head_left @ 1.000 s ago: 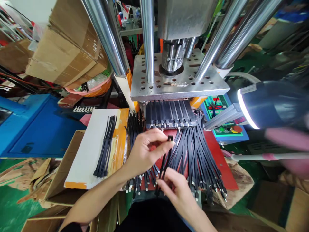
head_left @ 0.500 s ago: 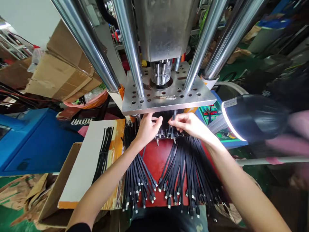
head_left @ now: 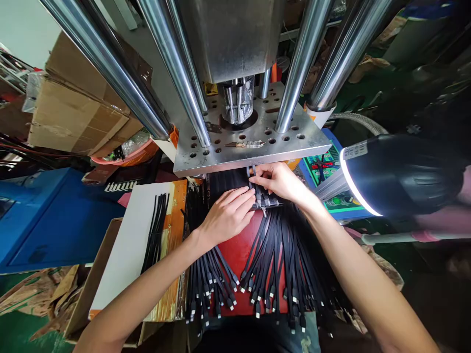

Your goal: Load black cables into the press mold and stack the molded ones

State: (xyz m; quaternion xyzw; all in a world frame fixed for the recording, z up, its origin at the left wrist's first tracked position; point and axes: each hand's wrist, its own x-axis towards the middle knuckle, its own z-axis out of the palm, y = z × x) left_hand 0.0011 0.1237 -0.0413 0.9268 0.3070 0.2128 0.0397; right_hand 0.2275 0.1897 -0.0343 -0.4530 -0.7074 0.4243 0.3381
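Black cable (head_left: 252,183): on the black fixture (head_left: 225,181), at the front edge of the steel plate (head_left: 235,162)
Right hand (head_left: 275,180): thumb and fingers pinching that cable
Left hand (head_left: 231,213): open, palm down, fingertips at the fixture's front
Loose cables (head_left: 270,260): fanned over the red surface (head_left: 237,247)
Cable bundle (head_left: 156,228): on the white board (head_left: 123,235)
Lit lamp (head_left: 397,174): beyond the right forearm

Yeah so the thin, dark cable strands (head_left: 249,175) are running roughly 12-to-6 over the black fixture (head_left: 225,182), which is sitting partly hidden around 12 o'clock.
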